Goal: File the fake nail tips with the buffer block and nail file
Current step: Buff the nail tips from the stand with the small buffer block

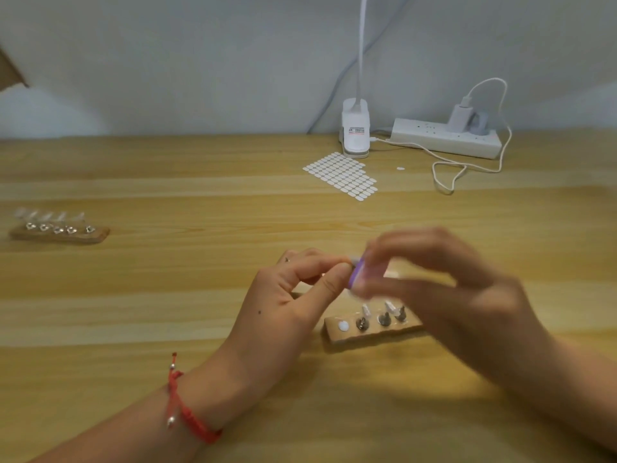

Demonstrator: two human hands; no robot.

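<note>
Purple buffer block (354, 279) is held above the near middle of the wooden table (133, 295), right where the two hands meet.

Nearest of all, a red cord bracelet (182, 406) with small silver beads circles the left wrist. The left hand (293, 295) reaches in from the near left, and its thumb and forefinger are pinched on a small pale nail tip (353, 261), held against the upper end of the block. The tip is too blurred to show its shape. The right hand (460, 289) comes in from the near right and is smeared by motion. Its thumb and curled fingers close round the block from the right.

Just below and beyond the hands a short wooden holder (347, 337) lies on the table. It carries a white adhesive dot (343, 326) at its left end, then metal studs (362, 324), and clear tips (389, 307) stand on some of them. Its right end is hidden behind the right hand.

Farther off at the left edge lies a second wooden holder (60, 234) with a row of five clear tips (50, 217).

Beyond the middle, a sheet of white oval tabs (340, 175) lies flat, with one loose tab (400, 168) to its right. At the far edge, against the pale wall, stand a white clip lamp (355, 132) and a white power strip (434, 142) with a charger (460, 116) plugged in. A white cable (449, 182) loops on the table in front of it.
</note>
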